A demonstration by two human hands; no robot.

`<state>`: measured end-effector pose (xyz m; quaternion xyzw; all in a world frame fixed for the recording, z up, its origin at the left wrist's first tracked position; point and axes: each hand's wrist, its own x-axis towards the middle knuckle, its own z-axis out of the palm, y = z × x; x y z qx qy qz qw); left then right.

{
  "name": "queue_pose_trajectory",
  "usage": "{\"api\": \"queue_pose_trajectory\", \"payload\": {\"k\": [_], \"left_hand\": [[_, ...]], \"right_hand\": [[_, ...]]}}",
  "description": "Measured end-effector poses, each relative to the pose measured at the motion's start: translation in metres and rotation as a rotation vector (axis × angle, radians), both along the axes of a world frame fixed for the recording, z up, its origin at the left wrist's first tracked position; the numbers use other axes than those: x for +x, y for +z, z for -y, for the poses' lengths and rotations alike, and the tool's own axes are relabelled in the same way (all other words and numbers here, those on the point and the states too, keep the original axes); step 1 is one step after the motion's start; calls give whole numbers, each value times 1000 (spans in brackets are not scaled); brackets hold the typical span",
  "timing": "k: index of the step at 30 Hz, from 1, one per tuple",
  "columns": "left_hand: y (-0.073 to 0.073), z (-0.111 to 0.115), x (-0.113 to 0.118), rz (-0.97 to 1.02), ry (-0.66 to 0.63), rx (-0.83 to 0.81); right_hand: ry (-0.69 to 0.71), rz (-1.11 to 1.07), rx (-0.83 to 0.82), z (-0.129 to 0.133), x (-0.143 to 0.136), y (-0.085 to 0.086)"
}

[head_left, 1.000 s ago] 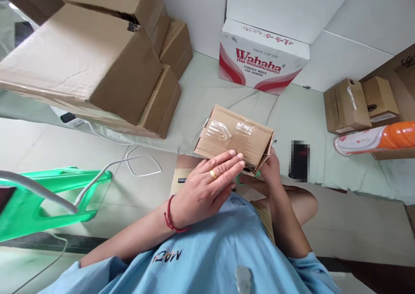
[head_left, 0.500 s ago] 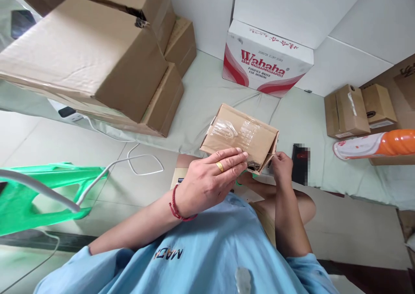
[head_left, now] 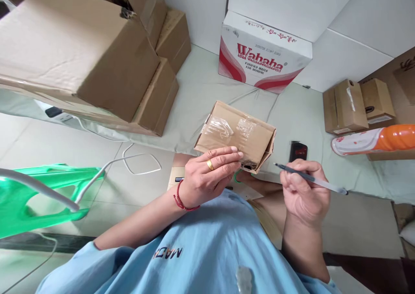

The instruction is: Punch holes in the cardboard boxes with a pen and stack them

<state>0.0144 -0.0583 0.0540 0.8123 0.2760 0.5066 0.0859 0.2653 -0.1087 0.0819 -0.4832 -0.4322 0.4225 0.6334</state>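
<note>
A small cardboard box [head_left: 238, 132] with strips of clear tape lies on the pale green cloth near its front edge. Its near right corner is torn and dark, and the flap at its right end is slightly apart. My left hand [head_left: 210, 170] rests on the near side of this box, fingers stretched out flat and the thumb hidden. To the right of the box, apart from it, my right hand [head_left: 304, 194] is closed round a pen [head_left: 313, 179]. The pen's dark tip points left towards the torn corner.
Large cardboard boxes [head_left: 81, 39] are stacked at the left. A Wahaha water carton [head_left: 264, 56] stands behind. To the right are smaller boxes [head_left: 345, 108], an orange-capped bottle [head_left: 372, 140] and a dark object [head_left: 298, 150]. A green stool [head_left: 48, 216] and white cable [head_left: 142, 155] are lower left.
My right hand has moved away from the box's right end, to the right and towards me, and the pen now shows in it. My left hand stays on the box.
</note>
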Motion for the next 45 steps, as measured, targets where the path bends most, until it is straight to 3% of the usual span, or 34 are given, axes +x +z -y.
{"api": "queue_pose_trajectory", "payload": {"k": [9, 22, 27, 33, 39, 45], "left_hand": [[-1, 2, 0, 3, 3, -8], [-7, 6, 1, 37, 15, 2], [-7, 6, 0, 33, 12, 1], [-7, 7, 0, 35, 9, -3], [-7, 6, 1, 34, 3, -6], [-7, 6, 1, 42, 4, -4]], "right_hand": [[153, 432, 40, 6, -27, 5], [152, 674, 109, -3, -37, 11], [62, 695, 141, -3, -37, 13], [89, 739, 156, -3, -38, 13], [-17, 771, 176, -3, -32, 14], [14, 777, 186, -3, -33, 14]]}}
